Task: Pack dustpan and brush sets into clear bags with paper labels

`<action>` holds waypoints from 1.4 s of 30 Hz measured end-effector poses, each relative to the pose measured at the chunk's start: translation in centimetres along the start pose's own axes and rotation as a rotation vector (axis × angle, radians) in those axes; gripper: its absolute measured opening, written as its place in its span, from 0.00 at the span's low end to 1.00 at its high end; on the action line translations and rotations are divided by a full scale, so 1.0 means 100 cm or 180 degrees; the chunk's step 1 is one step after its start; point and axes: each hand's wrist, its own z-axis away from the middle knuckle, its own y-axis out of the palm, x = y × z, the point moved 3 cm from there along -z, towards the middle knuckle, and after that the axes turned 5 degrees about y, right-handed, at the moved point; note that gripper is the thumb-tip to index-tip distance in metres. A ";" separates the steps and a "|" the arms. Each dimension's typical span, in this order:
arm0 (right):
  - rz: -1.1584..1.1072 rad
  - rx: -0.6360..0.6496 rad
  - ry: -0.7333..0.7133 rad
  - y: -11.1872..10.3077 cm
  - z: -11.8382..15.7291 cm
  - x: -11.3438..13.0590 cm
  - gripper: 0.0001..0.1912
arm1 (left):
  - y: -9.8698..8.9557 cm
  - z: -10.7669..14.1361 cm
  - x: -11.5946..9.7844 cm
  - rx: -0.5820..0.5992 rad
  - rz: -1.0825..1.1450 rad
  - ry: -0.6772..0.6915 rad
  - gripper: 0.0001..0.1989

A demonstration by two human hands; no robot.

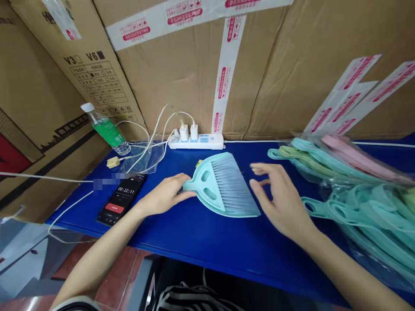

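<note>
A light turquoise dustpan [202, 166] lies at the middle of the blue table, with a matching hand brush [235, 183] nested in it, its grey-blue bristles pointing right. My left hand [167, 192] is closed round the handles at the left end, fingers above and thumb below. Just right of the bristles, my right hand [279, 192] hovers with bent fingers and the thumb apart, holding nothing. Further right are bagged turquoise dustpan sets [372, 211] and a second bag of turquoise, green and pink ones [343, 157].
A phone [121, 201] with a running timer lies left on the table [207, 246]. Behind it stands a water bottle [108, 129] beside cables and a plastic bag. A white power strip [210, 141] with chargers sits at the back, against large cardboard boxes [181, 77].
</note>
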 end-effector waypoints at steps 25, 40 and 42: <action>0.2527 -0.0140 -0.1657 0.002 0.037 0.032 0.20 | -0.055 -0.139 0.012 0.0086 -0.1380 0.0464 0.16; 0.3031 -0.0034 -0.1240 0.012 0.029 0.011 0.16 | -0.007 -0.210 0.016 -0.0056 -0.1734 0.0300 0.19; 0.3075 -0.0051 -0.1216 0.010 0.027 0.008 0.16 | -0.008 -0.201 0.010 -0.0106 -0.1687 0.0313 0.17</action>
